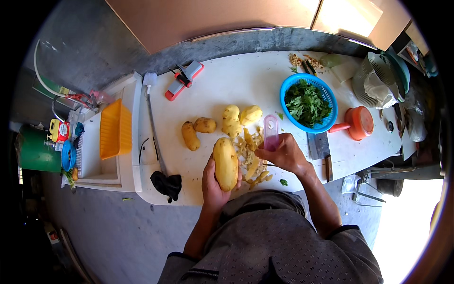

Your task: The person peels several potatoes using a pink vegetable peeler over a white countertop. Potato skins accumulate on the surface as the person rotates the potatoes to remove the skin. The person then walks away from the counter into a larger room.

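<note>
A large, mostly peeled potato point(225, 164) rests upright in my left hand point(211, 185), whose fingers wrap round its lower half. My right hand point(286, 155) grips a peeler point(271, 133) with a pink see-through body; its lower part is hidden by my fingers. Between and beneath my hands, a heap of potato peelings point(249, 154) lies on the white table. Just beyond are two peeled potatoes, a knobbly one point(231, 121) and a rounder one point(251, 115). To their left lie two unpeeled potatoes, one upright point(190, 136) and one sideways point(205, 125).
Right of my hands stand a blue basket point(285, 105) of leafy greens, a cleaver point(318, 146) and an orange-red dipper point(362, 124). A long-handled brush point(153, 113), black cloth point(166, 186) and grey-red tool point(185, 79) lie left. The sink point(97, 165) holds an orange basket point(116, 130).
</note>
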Tool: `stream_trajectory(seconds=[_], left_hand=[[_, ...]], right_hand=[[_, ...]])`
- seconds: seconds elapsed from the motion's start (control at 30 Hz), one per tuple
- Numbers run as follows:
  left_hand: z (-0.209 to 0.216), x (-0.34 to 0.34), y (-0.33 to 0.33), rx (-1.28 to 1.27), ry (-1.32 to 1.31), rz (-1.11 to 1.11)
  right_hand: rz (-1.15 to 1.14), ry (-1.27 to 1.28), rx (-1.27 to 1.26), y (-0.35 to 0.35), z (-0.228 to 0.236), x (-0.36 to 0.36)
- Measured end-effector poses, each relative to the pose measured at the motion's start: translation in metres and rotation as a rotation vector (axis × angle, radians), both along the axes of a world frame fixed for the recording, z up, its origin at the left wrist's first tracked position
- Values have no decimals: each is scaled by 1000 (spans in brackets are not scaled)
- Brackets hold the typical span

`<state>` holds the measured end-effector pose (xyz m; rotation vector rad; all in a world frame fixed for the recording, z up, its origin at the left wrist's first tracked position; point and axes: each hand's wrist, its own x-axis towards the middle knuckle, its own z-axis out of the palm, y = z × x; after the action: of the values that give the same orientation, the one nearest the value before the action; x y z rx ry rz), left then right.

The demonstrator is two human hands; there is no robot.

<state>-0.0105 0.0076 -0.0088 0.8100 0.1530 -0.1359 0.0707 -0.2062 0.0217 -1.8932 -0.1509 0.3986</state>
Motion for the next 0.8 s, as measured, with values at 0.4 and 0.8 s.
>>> stream_trajectory(seconds=[0.4,0.8], left_hand=[[-2,10,-26,-348,174,104],[2,21,-40,-159,-24,41]], right_hand=[[-17,-311,581,52,12,-22],[-158,-132,741,67,15,-26]])
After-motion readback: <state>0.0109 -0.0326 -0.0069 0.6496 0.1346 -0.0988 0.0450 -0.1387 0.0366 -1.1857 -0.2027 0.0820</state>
